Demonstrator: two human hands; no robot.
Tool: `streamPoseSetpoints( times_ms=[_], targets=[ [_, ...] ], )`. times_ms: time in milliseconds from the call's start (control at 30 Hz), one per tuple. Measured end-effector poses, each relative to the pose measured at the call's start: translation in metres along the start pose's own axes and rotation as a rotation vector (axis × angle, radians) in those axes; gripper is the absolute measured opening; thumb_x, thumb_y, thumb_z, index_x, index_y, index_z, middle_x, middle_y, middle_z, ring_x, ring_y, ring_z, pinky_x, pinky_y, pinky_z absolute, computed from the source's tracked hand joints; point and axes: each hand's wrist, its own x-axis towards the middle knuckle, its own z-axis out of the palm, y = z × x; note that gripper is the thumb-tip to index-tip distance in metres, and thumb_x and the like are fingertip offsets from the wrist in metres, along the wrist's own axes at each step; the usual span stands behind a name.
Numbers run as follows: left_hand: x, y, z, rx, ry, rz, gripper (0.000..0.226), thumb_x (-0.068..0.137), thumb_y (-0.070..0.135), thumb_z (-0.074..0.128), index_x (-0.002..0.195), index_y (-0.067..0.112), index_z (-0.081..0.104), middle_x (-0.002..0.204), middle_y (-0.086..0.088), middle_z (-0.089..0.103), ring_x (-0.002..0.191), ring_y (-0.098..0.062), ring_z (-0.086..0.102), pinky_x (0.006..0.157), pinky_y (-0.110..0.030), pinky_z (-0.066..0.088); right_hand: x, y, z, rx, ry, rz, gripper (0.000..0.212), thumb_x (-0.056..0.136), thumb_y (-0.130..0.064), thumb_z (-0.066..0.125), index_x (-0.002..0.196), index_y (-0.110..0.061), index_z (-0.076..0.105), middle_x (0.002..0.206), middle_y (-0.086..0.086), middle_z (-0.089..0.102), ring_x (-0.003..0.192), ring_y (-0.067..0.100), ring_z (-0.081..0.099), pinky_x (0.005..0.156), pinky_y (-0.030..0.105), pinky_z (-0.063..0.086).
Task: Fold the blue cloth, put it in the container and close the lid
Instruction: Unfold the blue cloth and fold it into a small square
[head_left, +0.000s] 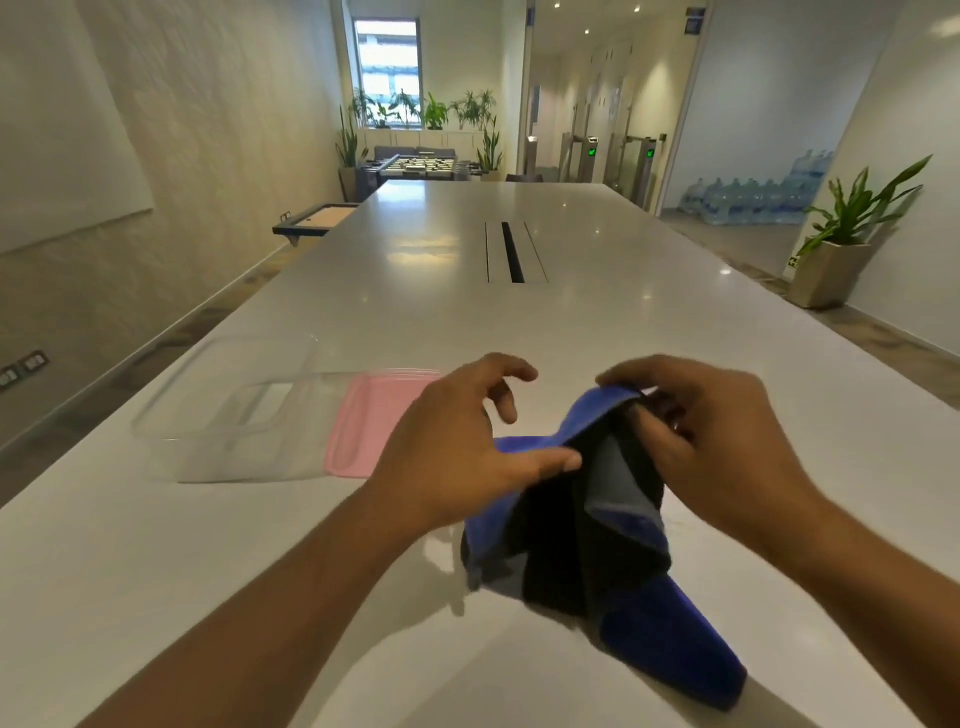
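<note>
Head view: blue cloth (670, 634) bunched, long axis near-right to far-left.

Place: an office common room
Table: long white table (467, 312) with a cable slot (511, 253)
Entrance: access gates (623, 161), green lights
Extras: foosball table (418, 167), potted plants (852, 223), stacked water bottles (753, 200)

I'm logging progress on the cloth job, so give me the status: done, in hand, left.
Done: nothing finished, though the clear container sits open with the pink lid beside it on the table.
In hand: the right hand pinches the blue cloth up while the left hand spreads against it; it is bunched, not folded.
Left: folding, placing, closing.
</note>
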Motion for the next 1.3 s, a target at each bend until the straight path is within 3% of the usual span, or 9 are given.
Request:
streamPoseSetpoints(
  times_ms=[133, 233, 367, 533, 733, 933, 1033, 1167, 1300],
  targets=[
    [0.003, 0.007, 0.0, 0.269, 0.048, 0.019, 0.024, 0.085, 0.03, 0.063, 0.107, 0.036, 0.064, 0.092, 0.016, 0.064, 0.078, -0.005, 0.059, 0.077, -0.025, 0.052, 0.022, -0.012, -0.039, 0.006, 0.022, -0.04, 0.032, 0.089, -0.01, 0.057, 0.112, -0.032, 0.061, 0.089, -0.02, 0.057, 0.077, -0.006, 0.058, 0.059, 0.003, 0.049],
    [0.011, 0.007, -0.023, 0.309, 0.256, 0.0, 0.021, 0.09, 0.023, 0.058, 0.109, 0.029, 0.067, 0.094, 0.009, 0.068, 0.08, -0.009, 0.059, 0.074, -0.022, 0.044, 0.035, -0.005, -0.065, -0.265, 0.022, -0.08, 0.027, 0.091, -0.01, 0.059, 0.111, -0.027, 0.066, 0.091, -0.009, 0.061, 0.072, 0.007, 0.057, 0.066, 0.02, 0.046],
    [0.022, 0.018, -0.055, 0.243, 0.415, 0.086, 0.022, 0.092, 0.024, 0.056, 0.108, 0.021, 0.071, 0.103, -0.002, 0.073, 0.089, -0.018, 0.064, 0.087, -0.032, 0.052, 0.043, 0.004, -0.087, -0.442, 0.078, -0.15, 0.02, 0.087, -0.018, 0.066, 0.107, -0.018, 0.071, 0.089, -0.001, 0.066, 0.065, 0.01, 0.054, 0.066, 0.025, 0.042],
    [0.032, 0.026, -0.078, 0.168, 0.52, 0.142, 0.022, 0.092, 0.019, 0.058, 0.108, 0.019, 0.072, 0.105, -0.004, 0.074, 0.092, -0.019, 0.065, 0.091, -0.038, 0.054, 0.05, 0.017, -0.098, -0.67, -0.085, -0.044, 0.019, 0.085, -0.026, 0.068, 0.104, -0.03, 0.071, 0.079, -0.008, 0.061, 0.068, 0.013, 0.055, 0.058, 0.027, 0.043],
    [0.029, 0.023, -0.083, -0.018, 0.601, 0.107, 0.018, 0.091, 0.024, 0.06, 0.107, 0.027, 0.069, 0.095, 0.008, 0.066, 0.073, -0.013, 0.062, 0.076, -0.026, 0.056, 0.052, 0.026, -0.103, -0.431, 0.228, -0.022, 0.024, 0.088, -0.026, 0.064, 0.11, -0.021, 0.07, 0.084, -0.004, 0.062, 0.07, 0.021, 0.061, 0.074, 0.04, 0.052],
    [0.049, 0.038, -0.109, -0.092, 0.661, 0.166, 0.017, 0.086, 0.025, 0.067, 0.103, 0.024, 0.07, 0.097, 0.005, 0.07, 0.07, -0.016, 0.067, 0.066, -0.028, 0.06, 0.072, 0.019, -0.121, -0.003, 0.386, -0.022, 0.019, 0.086, -0.043, 0.062, 0.104, -0.045, 0.063, 0.09, -0.012, 0.069, 0.063, 0.015, 0.071, 0.057, 0.032, 0.059],
    [0.062, 0.047, -0.128, -0.125, 0.648, 0.212, 0.017, 0.086, 0.024, 0.067, 0.103, 0.023, 0.069, 0.093, 0.0, 0.071, 0.066, -0.016, 0.07, 0.066, -0.032, 0.062, 0.085, 0.008, -0.134, 0.12, 0.38, -0.017, 0.008, 0.086, -0.032, 0.067, 0.094, -0.035, 0.066, 0.084, -0.007, 0.069, 0.052, 0.005, 0.066, 0.042, 0.015, 0.05],
    [0.065, 0.058, -0.147, -0.17, 0.66, 0.282, 0.016, 0.086, 0.025, 0.066, 0.101, 0.024, 0.069, 0.093, 0.005, 0.072, 0.076, -0.011, 0.071, 0.07, -0.021, 0.06, 0.089, -0.005, -0.152, 0.246, 0.403, -0.01, 0.009, 0.074, -0.049, 0.069, 0.079, -0.041, 0.069, 0.078, -0.008, 0.072, 0.061, 0.011, 0.067, 0.051, 0.025, 0.05],
    [0.061, 0.065, -0.153, -0.199, 0.694, 0.305, 0.014, 0.083, 0.029, 0.069, 0.096, 0.025, 0.07, 0.089, 0.004, 0.072, 0.073, -0.019, 0.069, 0.065, -0.025, 0.06, 0.085, -0.014, -0.166, 0.361, 0.362, -0.002, 0.019, 0.072, -0.055, 0.069, 0.084, -0.04, 0.072, 0.078, -0.008, 0.074, 0.057, 0.011, 0.066, 0.046, 0.016, 0.049]
  ],
)
